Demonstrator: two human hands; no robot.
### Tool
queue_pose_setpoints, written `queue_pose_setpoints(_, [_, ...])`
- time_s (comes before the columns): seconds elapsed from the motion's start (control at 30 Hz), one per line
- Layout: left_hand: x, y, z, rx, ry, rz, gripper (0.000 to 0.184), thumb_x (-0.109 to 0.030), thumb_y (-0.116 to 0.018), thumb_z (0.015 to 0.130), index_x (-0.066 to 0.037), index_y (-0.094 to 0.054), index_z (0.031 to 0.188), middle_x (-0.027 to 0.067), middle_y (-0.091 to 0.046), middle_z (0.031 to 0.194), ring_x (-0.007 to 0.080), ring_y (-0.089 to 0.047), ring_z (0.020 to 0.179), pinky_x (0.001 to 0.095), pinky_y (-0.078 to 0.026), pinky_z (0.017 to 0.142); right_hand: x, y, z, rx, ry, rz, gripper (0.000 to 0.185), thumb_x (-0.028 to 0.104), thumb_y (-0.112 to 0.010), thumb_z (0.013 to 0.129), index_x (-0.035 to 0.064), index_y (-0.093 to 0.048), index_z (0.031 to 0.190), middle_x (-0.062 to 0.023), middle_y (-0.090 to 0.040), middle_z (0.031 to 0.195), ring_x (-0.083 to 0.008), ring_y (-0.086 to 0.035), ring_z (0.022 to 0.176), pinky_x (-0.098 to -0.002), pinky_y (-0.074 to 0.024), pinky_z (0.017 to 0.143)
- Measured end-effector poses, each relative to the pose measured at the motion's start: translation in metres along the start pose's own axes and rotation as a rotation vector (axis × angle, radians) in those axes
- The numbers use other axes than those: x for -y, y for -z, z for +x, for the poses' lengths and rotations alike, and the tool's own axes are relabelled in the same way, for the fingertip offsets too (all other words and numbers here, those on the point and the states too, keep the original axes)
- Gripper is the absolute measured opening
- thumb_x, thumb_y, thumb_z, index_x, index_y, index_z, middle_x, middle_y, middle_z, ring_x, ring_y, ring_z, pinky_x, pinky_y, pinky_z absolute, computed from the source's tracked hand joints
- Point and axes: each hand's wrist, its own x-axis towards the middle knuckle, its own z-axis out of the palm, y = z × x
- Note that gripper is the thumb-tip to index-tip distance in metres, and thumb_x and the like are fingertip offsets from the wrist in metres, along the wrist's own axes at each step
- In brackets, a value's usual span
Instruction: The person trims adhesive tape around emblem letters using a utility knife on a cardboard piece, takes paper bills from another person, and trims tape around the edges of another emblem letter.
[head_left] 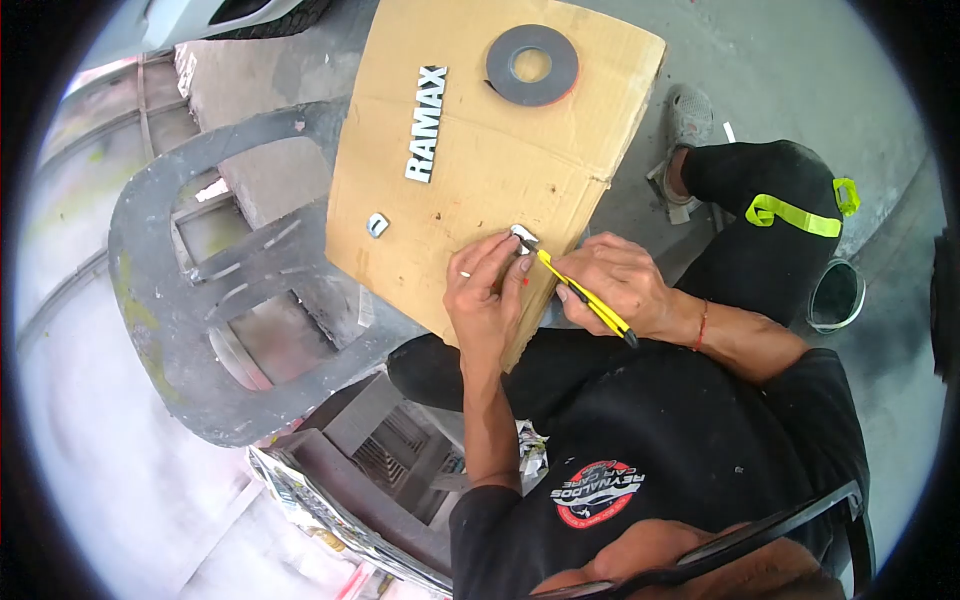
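L hand (487,285) low on the cardboard (470,190), fingers bent, thumb and fingertips close together w/ only a small gap, holding a small white piece (524,235) by its edge. Piece lies near the cardboard's lower edge, the side toward the person's body. Pale ring (464,274) on one L finger.

R hand (620,285) closed round a yellow-and-black cutter (603,312), held tilted w/ its tip pointing at the white piece – tip right by the L fingertips, can't tell if it's actually touching the piece. Thin red band (703,325) on the R wrist.

Also on the cardboard: white "RAMAX" lettering (426,125) on a dark backing, upper L part, set lengthwise; dark grey tape roll (563,66) w/ a reddish edge, lying flat near the far end, to the R of the lettering; a small silvery loop-shaped piece (377,224) by the L edge, well apart from both hands.

Grey chair (165,290) w/ cut-out openings sits L of the cardboard, scuffed & paint-marked; cardboard overlaps its near side. Person wears a black shirt (640,430) w/ a round red-and-white chest logo, dark trousers, & a neon-yellow strap (800,217) at the R knee. Grey clog-type shoe (690,117) on the floor (770,70), R of the cardboard.
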Motion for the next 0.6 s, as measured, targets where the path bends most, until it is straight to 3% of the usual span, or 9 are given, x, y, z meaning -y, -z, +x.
queue_pose_setpoints(0.07, [0.005,0.000,-0.001,-0.004,-0.133,0.063,0.028,0.002,-0.082,0.082,-0.003,-0.080,0.110,0.0114,-0.076,0.116,0.0228,-0.067,0.110,0.0334,-0.058,0.087,0.000,-0.002,0.000,0.009,0.015,-0.033,0.030,0.003,-0.079,0.075,-0.0033,-0.072,0.103,-0.0111,-0.071,0.080,-0.0247,-0.070,0.072,-0.0361,-0.0564,0.073])
queue_pose_setpoints(0.2, [0.005,-0.002,-0.002,-0.012,-0.059,0.001,0.027,0.002,-0.082,0.082,-0.003,-0.080,0.109,0.0116,-0.077,0.115,0.0228,-0.067,0.111,0.0339,-0.057,0.090,0.000,0.000,0.000,0.037,0.003,-0.052,0.029,0.003,-0.079,0.076,-0.0024,-0.072,0.103,-0.0101,-0.071,0.081,-0.0219,-0.070,0.072,-0.0348,-0.0554,0.072])
queue_pose_setpoints(0.27, [0.004,-0.003,0.000,-0.032,-0.066,-0.022,0.022,-0.002,-0.083,0.081,-0.003,-0.080,0.102,0.0102,-0.077,0.110,0.0288,-0.068,0.105,0.0384,-0.055,0.091,0.001,0.000,0.001,0.046,-0.009,-0.040,0.029,0.002,-0.079,0.076,-0.0022,-0.072,0.103,-0.0096,-0.071,0.080,-0.0215,-0.069,0.071,-0.0340,-0.0542,0.071])
queue_pose_setpoints(0.37, [0.004,-0.005,-0.001,-0.032,-0.042,-0.038,0.021,0.000,-0.081,0.081,-0.003,-0.080,0.102,0.0106,-0.077,0.110,0.0293,-0.068,0.104,0.0388,-0.054,0.091,0.000,0.000,0.000,0.068,-0.021,-0.029,0.029,0.001,-0.078,0.076,-0.0017,-0.072,0.104,-0.0083,-0.070,0.078,-0.0209,-0.068,0.070,-0.0331,-0.0519,0.072])
queue_pose_setpoints(0.47, [0.005,-0.004,-0.001,-0.017,-0.099,0.053,0.024,0.003,-0.080,0.082,-0.002,-0.081,0.106,0.0109,-0.077,0.113,0.0232,-0.067,0.107,0.0345,-0.056,0.090,0.001,0.002,-0.001,0.091,-0.012,-0.047,0.030,0.001,-0.077,0.076,-0.0014,-0.072,0.105,-0.0072,-0.069,0.076,-0.0205,-0.067,0.068,-0.0338,-0.0501,0.076])
queue_pose_setpoints(0.6, [0.003,-0.006,-0.001,-0.017,-0.106,0.085,0.024,0.004,-0.080,0.082,-0.002,-0.081,0.105,0.0109,-0.077,0.112,0.0245,-0.067,0.106,0.0352,-0.056,0.090,0.001,0.013,0.003,0.141,0.031,-0.080,0.032,0.001,-0.076,0.074,-0.0015,-0.071,0.106,-0.0067,-0.068,0.075,-0.0200,-0.066,0.068,-0.0373,-0.0495,0.081])
